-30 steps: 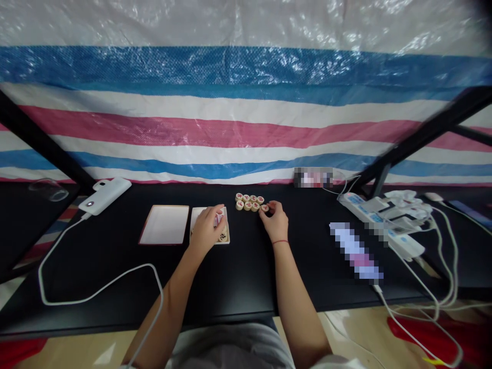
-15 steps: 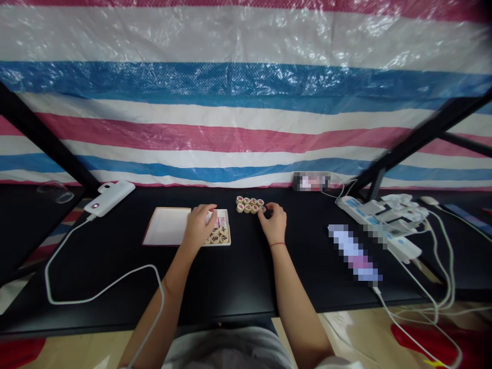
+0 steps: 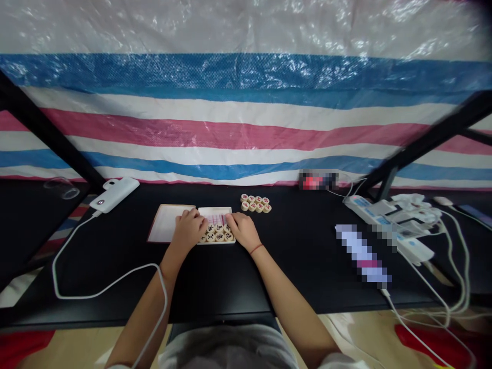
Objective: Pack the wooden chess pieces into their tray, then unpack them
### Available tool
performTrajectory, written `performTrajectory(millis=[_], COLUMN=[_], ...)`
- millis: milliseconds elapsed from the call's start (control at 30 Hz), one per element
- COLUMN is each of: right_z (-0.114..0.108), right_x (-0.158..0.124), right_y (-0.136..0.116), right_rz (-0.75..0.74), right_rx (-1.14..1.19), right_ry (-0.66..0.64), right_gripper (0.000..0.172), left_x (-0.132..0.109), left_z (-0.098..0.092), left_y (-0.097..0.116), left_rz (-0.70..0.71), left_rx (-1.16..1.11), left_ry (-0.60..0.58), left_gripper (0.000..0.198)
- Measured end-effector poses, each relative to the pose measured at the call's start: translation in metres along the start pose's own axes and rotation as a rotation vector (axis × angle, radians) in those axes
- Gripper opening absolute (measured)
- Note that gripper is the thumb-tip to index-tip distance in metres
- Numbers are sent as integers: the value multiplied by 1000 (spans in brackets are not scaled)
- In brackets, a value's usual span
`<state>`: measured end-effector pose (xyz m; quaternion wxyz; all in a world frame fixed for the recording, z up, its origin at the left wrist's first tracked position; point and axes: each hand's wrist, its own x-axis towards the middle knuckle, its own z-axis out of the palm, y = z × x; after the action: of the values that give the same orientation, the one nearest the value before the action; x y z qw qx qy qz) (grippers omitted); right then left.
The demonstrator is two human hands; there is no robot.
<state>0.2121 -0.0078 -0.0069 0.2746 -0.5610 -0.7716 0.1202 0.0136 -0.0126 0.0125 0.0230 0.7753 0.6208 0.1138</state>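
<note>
Black-surfaced table [image 3: 223,287] with two sets of round, pale game pieces. Centre: a shallow white box [image 3: 215,210] holds black-character pieces [image 3: 219,237] in rows along its near side; a pink-marked sheet [image 3: 215,219] shows behind them. Just left of the box lies a shallow lid [image 3: 165,225], its white inside facing up. The left hand [image 3: 189,228], fingers bent and close together, lies over the meeting edges of lid and box, covering the box's left end; whether it grips anything cannot be told. The right hand [image 3: 243,229], loosely curled, is placed at the box's right end with its fingertips by the rim; whether it has hold of the box or a piece is likewise unclear. A thin red band [image 3: 256,248] circles the right wrist. Beyond the right hand and apart from it, eight red-character pieces [image 3: 252,206] form two rows of four. Far left, a white power bank [image 3: 115,196]; far right, a white power strip [image 3: 382,220]. Behind, a striped plastic sheet [image 3: 238,128].
</note>
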Motion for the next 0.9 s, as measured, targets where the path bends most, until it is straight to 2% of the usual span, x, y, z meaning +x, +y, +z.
performTrajectory(millis=[100, 300, 533, 600, 667, 733, 767, 833, 900], right_z=[0, 2, 4, 4, 3, 1, 0, -2, -2], right_x=[0, -2, -3, -2, -3, -4, -5, -7, -10], right_y=[0, 0, 2, 2, 0, -4, -6, -12, -17], right_rz=[7, 32, 25, 19, -9, -89, -141, -242, -311], right_rx=[-14, 6, 30, 54, 89, 127, 140, 152, 161], right_ry=[-4, 9, 26, 50, 125, 216, 247, 263, 256], right_gripper=[44, 43, 40, 39, 36, 30, 30, 34, 30], left_x=[0, 5, 6, 6, 6, 5, 5, 4, 3], left_z=[3, 6, 0, -2, -4, -6, -6, -6, -4], left_y=[-1, -7, -6, -7, -5, 0, 4, 15, 25], left_rz=[8, 119, 36, 23, 41, 63, 67, 43, -2], left_rx=[14, -56, -143, -206, -291, -413, -485, -632, -754], left_ry=[10, -25, -38, 38, 197, 350, 389, 379, 331], left_gripper=[31, 34, 30, 28, 26, 26, 26, 25, 26])
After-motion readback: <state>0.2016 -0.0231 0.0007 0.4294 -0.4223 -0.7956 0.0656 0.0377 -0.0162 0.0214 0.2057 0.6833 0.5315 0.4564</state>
